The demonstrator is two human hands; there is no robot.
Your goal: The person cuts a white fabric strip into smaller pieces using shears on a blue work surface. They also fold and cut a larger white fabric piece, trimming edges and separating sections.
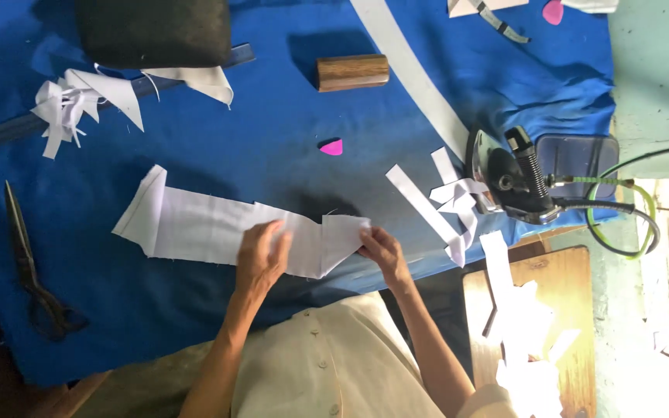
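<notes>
Left hand (pixel 261 259) fingers spread flat, pressing the white fabric piece (pixel 218 228) to the blue table cloth (pixel 257 131), right hand (pixel 381 249) pinching its folded end under the fingertips; likely light, limp, best gripped at edges.

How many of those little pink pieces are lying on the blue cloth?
2. One pink piece lies mid-table, below the wooden block. The other pink piece is at the top edge, partly cut off. More could hide under the white fabric.

White fabric piece (pixel 218 228) — long, flat on blue cloth, right end folded w/ creases.
</notes>
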